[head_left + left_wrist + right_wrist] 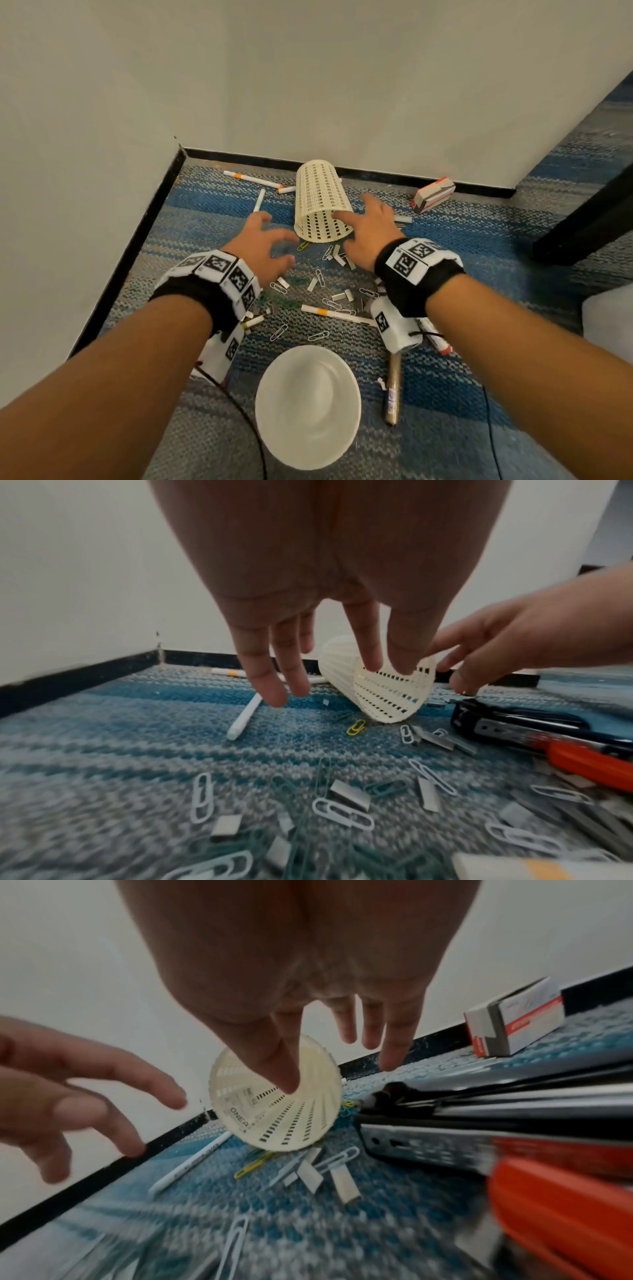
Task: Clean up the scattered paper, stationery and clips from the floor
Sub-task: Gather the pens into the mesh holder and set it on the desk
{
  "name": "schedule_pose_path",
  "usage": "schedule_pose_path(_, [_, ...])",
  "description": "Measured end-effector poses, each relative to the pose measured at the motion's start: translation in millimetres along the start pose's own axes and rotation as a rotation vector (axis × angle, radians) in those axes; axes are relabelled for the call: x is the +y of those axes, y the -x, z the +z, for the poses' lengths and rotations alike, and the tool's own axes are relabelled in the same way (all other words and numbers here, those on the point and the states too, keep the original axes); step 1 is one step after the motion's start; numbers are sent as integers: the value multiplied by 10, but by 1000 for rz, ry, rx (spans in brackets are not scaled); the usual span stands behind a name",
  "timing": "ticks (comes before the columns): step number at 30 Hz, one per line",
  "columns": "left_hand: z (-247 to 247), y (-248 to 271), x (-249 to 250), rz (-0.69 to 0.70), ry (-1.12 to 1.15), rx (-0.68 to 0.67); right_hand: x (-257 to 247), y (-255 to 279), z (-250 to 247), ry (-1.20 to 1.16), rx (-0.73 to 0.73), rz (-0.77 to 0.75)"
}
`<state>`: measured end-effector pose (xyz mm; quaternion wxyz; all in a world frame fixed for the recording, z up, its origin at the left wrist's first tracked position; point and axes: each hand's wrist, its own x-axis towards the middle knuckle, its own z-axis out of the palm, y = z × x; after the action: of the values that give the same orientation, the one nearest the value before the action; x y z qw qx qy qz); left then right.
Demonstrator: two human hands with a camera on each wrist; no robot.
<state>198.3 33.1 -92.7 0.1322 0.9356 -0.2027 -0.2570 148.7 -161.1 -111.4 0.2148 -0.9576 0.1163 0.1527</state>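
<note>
Forearms fill the bottom of the head view, but start at the fingers: the right hand (pixel 368 228) is spread loose, index and thumb reaching at the rim of the cream mesh basket (pixel 320 205). I can't tell if they actually touch it; nothing is gripped. The left hand (pixel 265 245) hangs open beside the rim, fingers loosely curved, holding nothing. My guess is both hands are framing the mouth so they can stand it up and use it as the bin.

That basket lies on its side in the middle of the frame, open end facing the camera, base toward the wall. Paper clips (pixel 320 277) and staple strips (pixel 339 257) are scattered on the blue striped carpet (pixel 191 219) just below its mouth. White pens (pixel 251 180) sit upper left of it, another (pixel 337 314) lower down. From the left wrist camera a black-and-orange stapler (pixel 534 733) lies at the right edge. A red-and-white box (pixel 433 195) sits by the skirting, upper right. A white bowl (pixel 308 406) waits at bottom centre, empty.
</note>
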Motion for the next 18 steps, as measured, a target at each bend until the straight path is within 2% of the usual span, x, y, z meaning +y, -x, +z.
schedule_pose_path(3, [53,-194,47,-18,5,-36,-24,-113,-3,5,12,-24])
schedule_pose_path(5, [75,-241,79,29,11,-8,-29,-137,10,-33,64,-71])
schedule_pose_path(8, [45,-203,77,121,18,163,-69,-137,-15,-130,165,-165])
schedule_pose_path(13, [-113,-27,-88,168,107,453,-226,-109,-133,-213,323,-313])
schedule_pose_path(18, [-152,159,-359,150,129,555,-506,-71,-26,-397,285,-399])
